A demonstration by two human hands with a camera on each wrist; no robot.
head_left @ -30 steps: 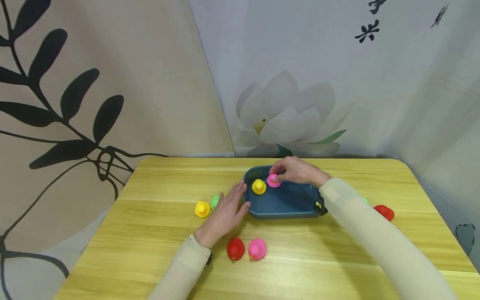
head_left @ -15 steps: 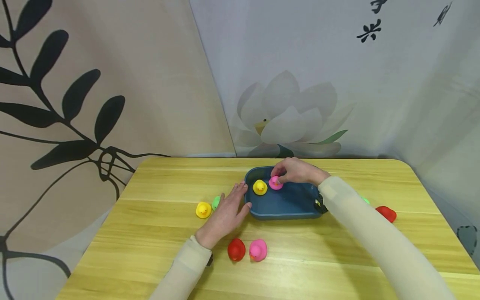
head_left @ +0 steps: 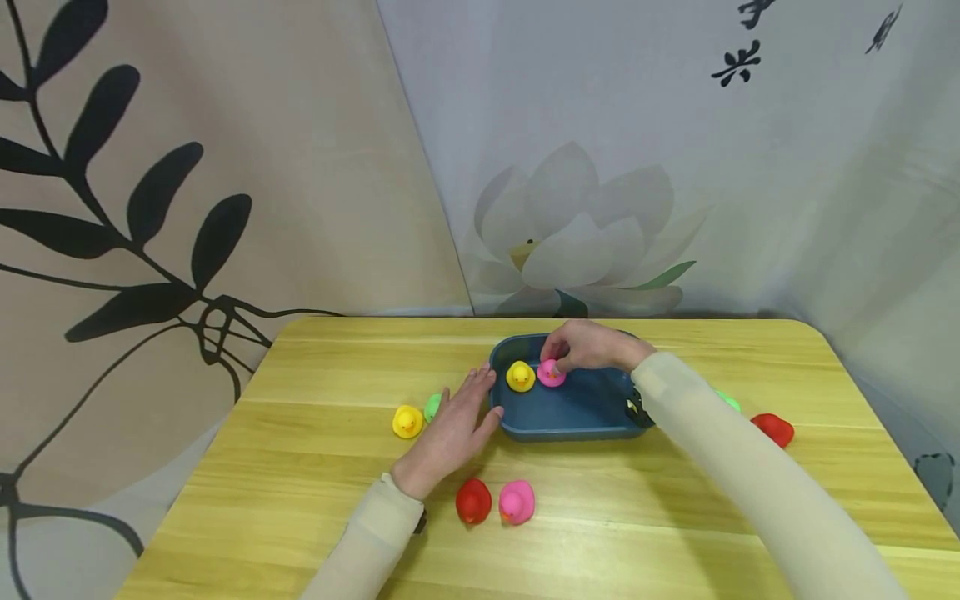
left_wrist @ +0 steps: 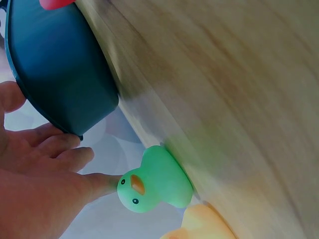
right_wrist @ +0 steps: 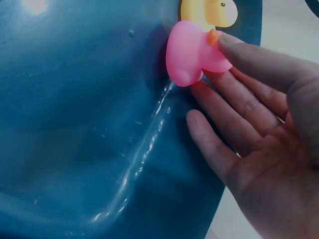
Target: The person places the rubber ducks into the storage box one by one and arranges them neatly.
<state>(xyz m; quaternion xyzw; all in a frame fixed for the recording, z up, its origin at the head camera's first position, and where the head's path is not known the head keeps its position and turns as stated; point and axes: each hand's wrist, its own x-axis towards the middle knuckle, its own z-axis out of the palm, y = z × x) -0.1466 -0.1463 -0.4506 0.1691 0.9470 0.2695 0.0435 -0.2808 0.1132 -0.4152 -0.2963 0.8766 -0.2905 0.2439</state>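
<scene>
A pink rubber duck (head_left: 551,374) is inside the dark blue tray (head_left: 577,432), pinched between the thumb and fingers of my right hand (head_left: 592,344). Beside it in the tray sits a yellow duck (head_left: 521,377); the right wrist view shows the pink duck (right_wrist: 184,55) close against it. My left hand (head_left: 450,425), fingers extended, touches the tray's left rim. In the left wrist view a green duck (left_wrist: 159,179) stands by the little finger of that hand, with part of a yellow duck (left_wrist: 207,224) behind it.
On the wooden table (head_left: 315,500), a red duck (head_left: 474,502) and another pink duck (head_left: 517,502) lie in front of the tray. Right of it are a red duck (head_left: 773,429) and a green thing (head_left: 727,401) partly hidden by the right sleeve (head_left: 735,450).
My right hand has lowered slightly with the pink duck in the tray. The left hand stays at the rim, and the other ducks keep their places.
</scene>
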